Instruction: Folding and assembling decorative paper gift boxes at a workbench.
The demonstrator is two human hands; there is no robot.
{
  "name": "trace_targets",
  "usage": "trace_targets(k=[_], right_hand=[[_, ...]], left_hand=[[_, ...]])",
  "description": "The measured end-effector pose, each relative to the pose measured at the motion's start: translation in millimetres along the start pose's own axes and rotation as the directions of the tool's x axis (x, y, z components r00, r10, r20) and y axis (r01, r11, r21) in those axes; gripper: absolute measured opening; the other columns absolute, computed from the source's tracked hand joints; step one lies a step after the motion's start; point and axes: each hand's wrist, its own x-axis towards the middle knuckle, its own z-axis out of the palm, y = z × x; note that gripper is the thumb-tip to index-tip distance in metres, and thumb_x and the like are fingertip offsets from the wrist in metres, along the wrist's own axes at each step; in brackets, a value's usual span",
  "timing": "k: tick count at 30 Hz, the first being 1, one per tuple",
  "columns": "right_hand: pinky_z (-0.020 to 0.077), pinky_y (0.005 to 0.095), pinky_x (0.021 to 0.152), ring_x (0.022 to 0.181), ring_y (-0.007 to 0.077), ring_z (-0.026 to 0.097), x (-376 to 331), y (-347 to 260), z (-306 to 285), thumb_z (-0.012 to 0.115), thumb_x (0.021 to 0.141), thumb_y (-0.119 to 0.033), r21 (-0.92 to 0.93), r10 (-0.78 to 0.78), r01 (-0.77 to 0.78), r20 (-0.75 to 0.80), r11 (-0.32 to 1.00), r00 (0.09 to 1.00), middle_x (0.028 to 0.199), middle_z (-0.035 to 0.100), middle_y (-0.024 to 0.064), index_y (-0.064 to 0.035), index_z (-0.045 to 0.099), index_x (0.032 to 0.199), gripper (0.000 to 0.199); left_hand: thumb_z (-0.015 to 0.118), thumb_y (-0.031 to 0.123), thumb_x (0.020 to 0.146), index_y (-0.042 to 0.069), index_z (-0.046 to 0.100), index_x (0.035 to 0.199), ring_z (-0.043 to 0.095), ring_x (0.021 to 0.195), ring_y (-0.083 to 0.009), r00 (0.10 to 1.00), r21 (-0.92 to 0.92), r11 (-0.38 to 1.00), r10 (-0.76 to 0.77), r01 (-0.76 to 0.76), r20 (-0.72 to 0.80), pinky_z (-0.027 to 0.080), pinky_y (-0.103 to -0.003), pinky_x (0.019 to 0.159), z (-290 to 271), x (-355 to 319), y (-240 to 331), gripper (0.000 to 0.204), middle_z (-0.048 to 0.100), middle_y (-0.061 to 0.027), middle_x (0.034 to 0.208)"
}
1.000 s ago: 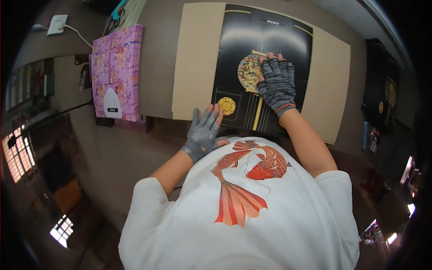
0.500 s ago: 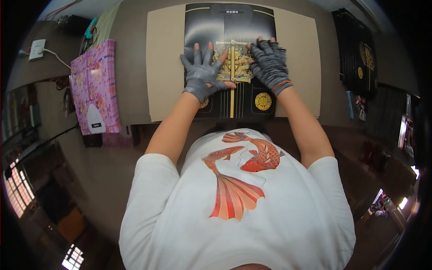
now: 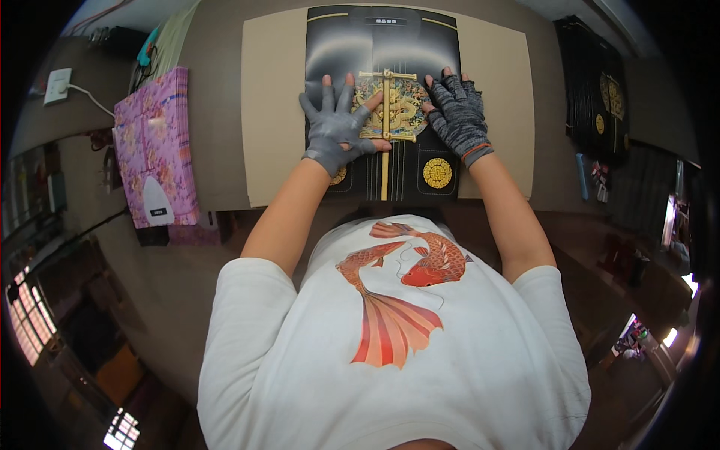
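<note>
A glossy black printed sheet (image 3: 341, 45), folded garment-like in its pattern, lies flat on brown cardboard (image 3: 274, 112) in front of me. At its middle is a gold dragon emblem (image 3: 405, 112), crossed by a gold vertical band. My left hand (image 3: 334, 124), in a grey fingertip-less glove, rests open on the sheet's left half. Its fingers are spread, with the thumb and forefinger reaching the gold band. On the right half lies my right hand (image 3: 457, 112), in a dark mottled glove with an orange cuff edge. Its fingers are stretched out beside the emblem.
A stack of pink-purple floral sheets (image 3: 154, 142) stands at the left of the table. Behind it are a white power socket (image 3: 58, 86) and its cable. To the right lies a pile of similar black-and-gold sheets (image 3: 589, 82), with small items near its front edge.
My right hand has slid to the right and slightly nearer, uncovering more of the emblem. My left hand stays spread in nearly the same place on the sheet.
</note>
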Motion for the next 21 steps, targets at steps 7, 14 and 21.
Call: trace_targets(k=[7, 14, 21], right_hand=[[0.0188, 0.0551, 0.111, 0.139, 0.0371, 0.025, 31.8, 7.7, -2.5, 0.052, 0.088, -0.050, -0.086, -0.041, 0.047, 0.066, 0.995, 0.997, 0.149, 0.034, 0.0109, -0.0273, 0.042, 0.141, 0.059], [0.0163, 0.0603, 0.108, 0.140, 0.0352, 0.023, 143.4, 51.1, 20.6, 0.047, 0.088, -0.052, -0.183, 0.010, -0.039, -0.151, 0.982, 0.988, 0.150, 0.033, 0.0085, -0.0239, 0.039, 0.142, 0.062], [0.0217, 0.0521, 0.111, 0.133, 0.0402, 0.033, 201.3, 69.8, 11.2, 0.051, 0.088, -0.043, -0.061, -0.041, 0.027, -0.232, 0.998, 0.972, 0.141, 0.042, 0.0206, -0.0058, 0.047, 0.134, 0.059]], left_hand=[[0.064, 0.078, 0.053, 0.037, 0.046, 0.137, 0.017, 0.138, -0.0490, 0.998, -0.026, 1.000, 0.011, -0.012, -0.054, 0.007, -0.072, 0.100, 0.6, 0.0, 0.0, 0.095, 0.026, -0.0188, 0.152], [0.061, 0.080, 0.052, 0.037, 0.047, 0.136, 0.017, 0.139, -0.0480, 1.000, -0.024, 1.000, -0.002, 0.003, 0.012, 0.010, -0.072, 0.101, -4.6, 3.2, 2.4, 0.095, 0.027, -0.0179, 0.152], [0.058, 0.079, 0.054, 0.036, 0.046, 0.138, 0.017, 0.140, -0.0458, 0.999, 0.004, 1.000, -0.012, 0.012, 0.051, 0.014, -0.071, 0.101, -6.4, 8.1, 6.4, 0.095, 0.024, -0.0171, 0.153]])
